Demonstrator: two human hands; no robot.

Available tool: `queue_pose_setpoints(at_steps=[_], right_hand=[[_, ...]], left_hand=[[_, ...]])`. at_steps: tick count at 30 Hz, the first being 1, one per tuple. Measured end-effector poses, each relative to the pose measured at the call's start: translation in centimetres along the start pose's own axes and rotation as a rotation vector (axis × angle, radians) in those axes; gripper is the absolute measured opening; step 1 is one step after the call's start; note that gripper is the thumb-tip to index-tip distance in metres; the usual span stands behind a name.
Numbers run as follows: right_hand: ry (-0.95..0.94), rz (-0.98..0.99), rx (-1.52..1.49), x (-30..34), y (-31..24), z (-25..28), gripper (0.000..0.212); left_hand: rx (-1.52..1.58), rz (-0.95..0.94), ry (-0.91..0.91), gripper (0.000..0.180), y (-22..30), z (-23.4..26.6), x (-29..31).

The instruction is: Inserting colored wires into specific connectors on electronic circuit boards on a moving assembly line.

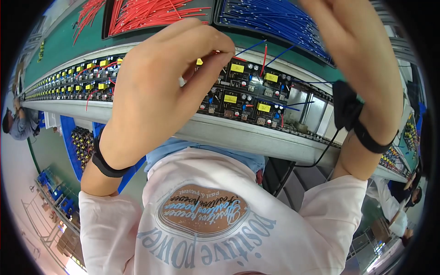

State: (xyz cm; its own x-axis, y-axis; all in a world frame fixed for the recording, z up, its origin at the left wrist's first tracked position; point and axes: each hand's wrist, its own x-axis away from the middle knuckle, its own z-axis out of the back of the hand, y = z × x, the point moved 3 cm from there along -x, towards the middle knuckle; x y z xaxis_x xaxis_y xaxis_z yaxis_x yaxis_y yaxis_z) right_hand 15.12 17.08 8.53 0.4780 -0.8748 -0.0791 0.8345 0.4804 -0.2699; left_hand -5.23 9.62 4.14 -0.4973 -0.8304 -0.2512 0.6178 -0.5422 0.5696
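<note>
My left hand (pixel 169 78) reaches over a row of black circuit boards (pixel 250 94) with yellow block components, its thumb and fingers closed in a pinch. A blue wire (pixel 251 47) and a short red wire (pixel 240 59) show right beside the fingertips; which of them is pinched, if either, is hidden. Another red wire (pixel 264 60) stands upright from a board. My right hand (pixel 350 32) is raised at the top right, by the tray of blue wires (pixel 275 20); its fingers are cut off by the picture's edge and blurred.
A black tray (pixel 106 23) of red wires stands beyond the boards, with loose red wires (pixel 87 16) left of it. The boards sit along a metal-edged conveyor (pixel 220 130). A black cord (pixel 321 158) hangs from my right wrist's band. Below left, a blue bin (pixel 68 133) holds boards.
</note>
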Motion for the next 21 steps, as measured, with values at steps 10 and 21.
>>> queue_pose_setpoints(at_steps=[10, 21], right_hand=[[-0.089, 0.287, -0.279, 3.5, -3.6, 1.3, 0.011], [-0.031, 0.255, -0.284, 7.6, 8.6, 1.6, 0.01]], left_hand=[[0.781, 0.34, 0.166, 0.016, 1.3, 1.4, 0.5], [0.134, 0.231, 0.024, 0.012, -1.2, 1.1, 1.0]])
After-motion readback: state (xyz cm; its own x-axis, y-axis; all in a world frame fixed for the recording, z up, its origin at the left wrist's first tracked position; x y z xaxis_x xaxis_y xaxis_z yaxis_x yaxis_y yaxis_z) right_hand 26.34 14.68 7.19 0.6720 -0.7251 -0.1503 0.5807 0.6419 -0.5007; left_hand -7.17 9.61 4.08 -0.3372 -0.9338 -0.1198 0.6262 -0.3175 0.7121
